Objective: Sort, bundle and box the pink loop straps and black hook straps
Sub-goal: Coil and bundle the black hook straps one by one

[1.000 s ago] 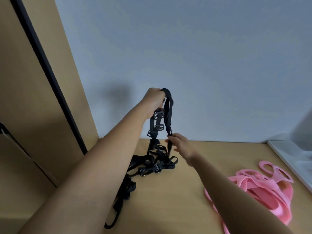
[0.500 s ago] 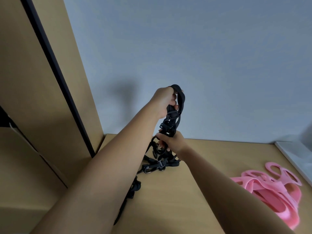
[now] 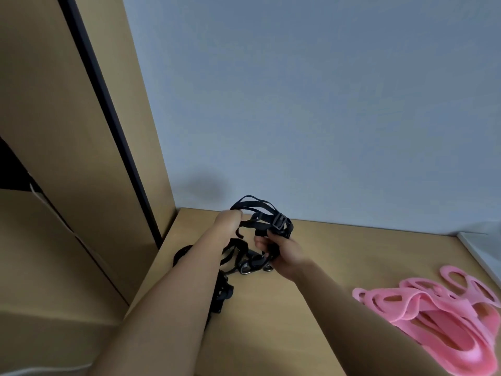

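- The black hook straps [image 3: 267, 218] are at the far left of the wooden table [image 3: 298, 308], close to the corner where the grey wall [image 3: 298, 104] meets a tall wooden side panel [image 3: 67, 131]
- Their top part is lifted off the table and arches between the two hands, its long axis running roughly left to right, with a flat black buckle [image 3: 280, 221] near the right end
- The rest hangs in a tangle below the hands, with metal rings [image 3: 245, 268] low against the table, and a tail [image 3: 222, 291] trails toward the near left, partly hidden under the left forearm
- The left hand [image 3: 230, 221] has its fingers curled round the left end of the arch
- The right hand [image 3: 284, 251] clenches the gathered straps just under the buckle, thumb [image 3: 260, 241] lying across the front
- The pink loop straps [image 3: 439, 316] lie in a loose heap at the near right of the table, well apart from the black ones, their oval end loops pointing toward the far right
- Bare tabletop lies between the two heaps
- The table's left edge runs just beside the black tail; a white flat-edged object [image 3: 482, 248] borders the far right, and what it is cannot be told
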`<action>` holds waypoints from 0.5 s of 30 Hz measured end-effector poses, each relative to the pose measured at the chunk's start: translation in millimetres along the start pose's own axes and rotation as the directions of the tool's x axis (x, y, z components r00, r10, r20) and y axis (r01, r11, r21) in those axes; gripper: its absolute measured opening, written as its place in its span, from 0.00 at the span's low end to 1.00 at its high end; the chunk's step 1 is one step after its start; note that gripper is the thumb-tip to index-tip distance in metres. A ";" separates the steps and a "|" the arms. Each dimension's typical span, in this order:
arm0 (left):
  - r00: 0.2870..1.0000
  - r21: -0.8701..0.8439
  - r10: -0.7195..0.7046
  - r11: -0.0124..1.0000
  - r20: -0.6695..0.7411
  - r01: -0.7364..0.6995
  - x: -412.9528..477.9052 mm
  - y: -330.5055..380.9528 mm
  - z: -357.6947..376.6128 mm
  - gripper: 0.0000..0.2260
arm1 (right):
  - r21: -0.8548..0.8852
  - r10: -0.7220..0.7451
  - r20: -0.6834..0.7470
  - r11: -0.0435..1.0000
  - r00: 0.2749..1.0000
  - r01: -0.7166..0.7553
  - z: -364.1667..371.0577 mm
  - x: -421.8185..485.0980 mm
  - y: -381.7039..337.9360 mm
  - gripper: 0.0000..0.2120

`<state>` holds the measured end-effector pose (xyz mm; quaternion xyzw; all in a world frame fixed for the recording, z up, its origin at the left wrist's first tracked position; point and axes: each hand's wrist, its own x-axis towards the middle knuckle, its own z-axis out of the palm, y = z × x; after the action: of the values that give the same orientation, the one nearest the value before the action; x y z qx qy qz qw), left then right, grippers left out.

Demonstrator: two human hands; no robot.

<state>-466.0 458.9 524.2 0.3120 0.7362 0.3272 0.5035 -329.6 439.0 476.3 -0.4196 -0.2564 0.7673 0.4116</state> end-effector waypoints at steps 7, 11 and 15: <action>0.998 -0.032 -0.013 0.999 0.058 0.014 3.8 0.3 -2.7 0.10 | 0.024 -0.006 0.029 1.000 1.000 0.005 9.2 7.4 4.5 0.07; 0.952 -0.008 0.307 0.952 -0.011 -0.307 5.9 32.2 -8.9 0.12 | -0.399 -0.025 0.048 0.916 0.999 0.042 3.5 7.2 -5.4 0.04; 0.934 -0.287 0.348 0.906 0.083 -0.312 -13.4 72.3 -11.1 0.14 | -0.739 -0.059 0.018 0.672 0.998 0.053 -4.8 3.5 -14.7 0.08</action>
<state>-463.0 489.2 592.0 0.3820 0.5861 0.4834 0.5262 -320.4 450.0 483.2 -0.5447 -0.5559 0.5838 0.2312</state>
